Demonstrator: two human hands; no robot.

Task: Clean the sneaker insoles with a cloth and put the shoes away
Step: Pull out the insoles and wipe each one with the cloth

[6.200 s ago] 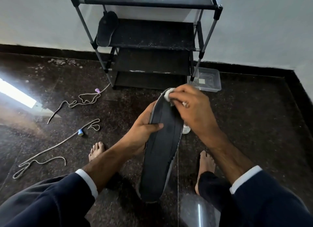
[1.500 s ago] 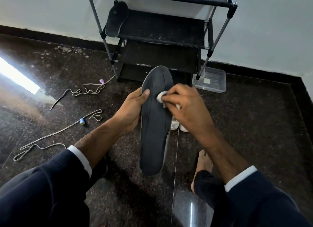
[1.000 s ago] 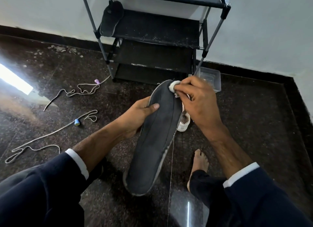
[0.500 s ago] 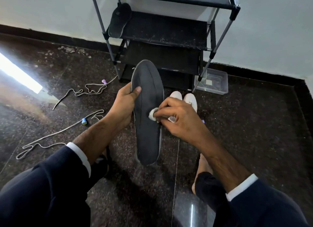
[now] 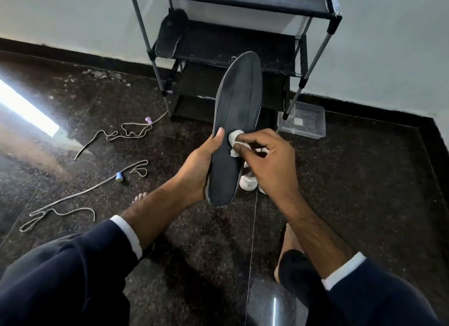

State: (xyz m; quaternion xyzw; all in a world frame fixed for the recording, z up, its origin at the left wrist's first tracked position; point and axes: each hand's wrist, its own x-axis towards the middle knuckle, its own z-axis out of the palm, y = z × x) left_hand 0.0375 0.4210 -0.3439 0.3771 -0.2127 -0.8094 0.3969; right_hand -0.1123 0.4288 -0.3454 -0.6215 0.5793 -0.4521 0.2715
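A dark insole is held upright in mid-air, toe end up, in front of the black shoe rack. Its lower half sits in the left hand, whose fingers curl behind it while the thumb lies along its left edge. The right hand pinches a small white cloth between thumb and fingertips and presses it against the insole's face at about mid-length, just beside the left thumb tip. The remaining fingers of the right hand are bent loosely.

Behind and below the insole, on the dark stone floor, a white sneaker shows partly; a second white shape at its right is mostly hidden by the right wrist and may be its pair. A second dark insole leans against the left end of the rack's middle shelf. At the rack's right foot stands a clear plastic box on the floor. To the left of the rack, two grey shoelaces lie loose on the floor: one near the rack's left leg, with a purple tip piece, and one further from it, with a blue one. Both forearms emerge from navy sleeves with white cuffs. Bare feet rest on the floor, one under the right forearm.
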